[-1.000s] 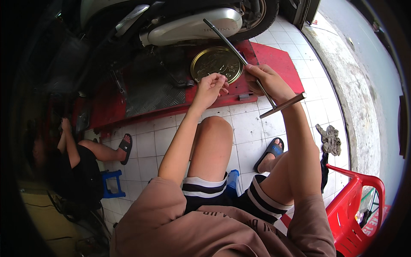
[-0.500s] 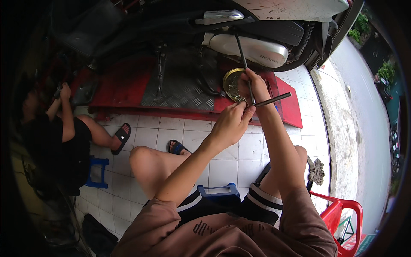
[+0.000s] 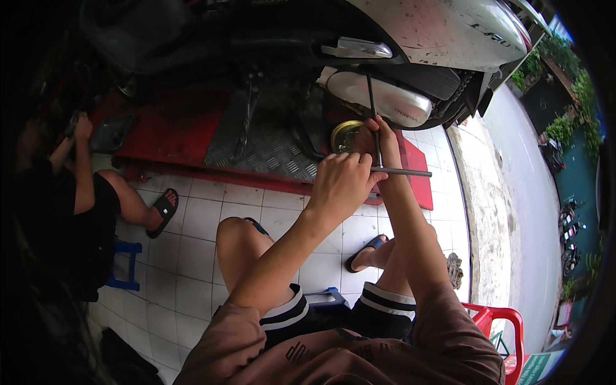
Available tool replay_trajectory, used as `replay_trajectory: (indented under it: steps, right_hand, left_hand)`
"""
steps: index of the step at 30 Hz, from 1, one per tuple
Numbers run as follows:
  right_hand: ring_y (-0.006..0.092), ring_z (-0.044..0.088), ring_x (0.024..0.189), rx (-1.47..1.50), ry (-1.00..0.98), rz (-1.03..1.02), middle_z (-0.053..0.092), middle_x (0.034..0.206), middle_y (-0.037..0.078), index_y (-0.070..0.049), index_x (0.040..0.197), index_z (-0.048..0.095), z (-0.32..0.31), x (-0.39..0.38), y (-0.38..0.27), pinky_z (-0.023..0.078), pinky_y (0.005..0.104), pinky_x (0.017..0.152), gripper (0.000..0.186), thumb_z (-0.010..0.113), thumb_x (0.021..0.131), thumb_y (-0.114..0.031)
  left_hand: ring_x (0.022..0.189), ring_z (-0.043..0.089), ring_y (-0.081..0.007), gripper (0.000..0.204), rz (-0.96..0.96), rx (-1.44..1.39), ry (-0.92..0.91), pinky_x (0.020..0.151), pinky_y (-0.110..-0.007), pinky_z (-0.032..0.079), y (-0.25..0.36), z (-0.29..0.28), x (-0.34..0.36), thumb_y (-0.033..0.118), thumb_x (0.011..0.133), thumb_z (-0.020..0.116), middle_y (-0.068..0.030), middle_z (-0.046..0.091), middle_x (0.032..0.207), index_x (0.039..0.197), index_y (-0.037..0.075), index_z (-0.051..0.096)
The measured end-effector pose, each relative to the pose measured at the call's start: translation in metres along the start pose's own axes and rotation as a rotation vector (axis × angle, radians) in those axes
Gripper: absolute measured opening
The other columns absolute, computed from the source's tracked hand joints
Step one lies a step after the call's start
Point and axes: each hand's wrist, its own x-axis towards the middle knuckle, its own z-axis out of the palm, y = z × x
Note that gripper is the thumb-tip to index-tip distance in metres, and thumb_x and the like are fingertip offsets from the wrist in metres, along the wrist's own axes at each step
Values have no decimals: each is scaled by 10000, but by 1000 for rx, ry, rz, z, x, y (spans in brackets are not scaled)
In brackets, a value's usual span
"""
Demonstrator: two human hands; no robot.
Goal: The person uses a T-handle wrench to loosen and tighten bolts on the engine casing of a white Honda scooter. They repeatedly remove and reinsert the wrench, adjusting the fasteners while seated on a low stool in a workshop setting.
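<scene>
A dark T-handle wrench [image 3: 375,102] reaches from my hands to the motorbike's silver side cover [image 3: 375,96]; its far tip lies at the cover's upper edge, and I cannot tell what it sits on. My left hand [image 3: 341,183] is closed on the left half of the crossbar, whose right half sticks out bare. Farther up, my right hand [image 3: 383,136] wraps its fingers around the shaft. Just behind my right hand is a round gold-rimmed dish [image 3: 335,138] with small shiny pieces in it, partly hidden by the fingers.
The motorbike stands on a low red platform [image 3: 163,138] with a metal tread plate [image 3: 273,154]. At the left another person [image 3: 77,173] sits by a blue stool [image 3: 126,264]. A red chair [image 3: 507,312] is close behind my right side, near the street [image 3: 532,192].
The wrench's crossbar has turned from slanting up at the right to nearly level, with both hands still on the tool. My view has shifted, and my right foot has come into sight.
</scene>
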Motion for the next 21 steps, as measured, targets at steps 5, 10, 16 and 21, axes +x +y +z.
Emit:
replay_trajectory:
  steps: [5, 10, 16, 21]
  right_hand:
    - [105, 240, 424, 98, -46, -57, 297, 511, -21, -158, 724, 414, 2, 2, 13, 211, 267, 407, 330, 375, 995, -341]
    - [89, 255, 428, 24, -61, -43, 316, 528, -33, -143, 724, 433, -5, 6, 6, 204, 263, 410, 331, 396, 993, -333]
    - [46, 283, 476, 46, -307, 103, 331, 562, -56, -96, 852, 499, 4, 3, 1, 229, 201, 420, 235, 509, 959, -305]
    - [37, 422, 563, 208, -732, 298, 430, 688, -25, -17, 1018, 511, -30, -8, 15, 377, 150, 483, 269, 602, 927, -253]
  left_hand:
    - [551, 613, -270, 435, -1, 16, -8, 529, -376, 479, -7, 0, 2, 461, 789, 686, -81, 591, 578, 661, 64, 561]
    - [461, 573, -274, 460, 71, 20, 162, 438, -347, 428, -8, 18, 2, 444, 827, 672, -78, 540, 497, 620, 57, 533]
    - [449, 402, -99, 573, -301, -1008, 269, 425, -291, 313, -9, 71, -15, 499, 985, 367, -21, 382, 506, 709, 8, 471]
    - [768, 688, -274, 743, -421, -1263, 202, 713, -371, 588, 17, 57, -7, 574, 975, 114, -211, 657, 825, 864, -45, 511]
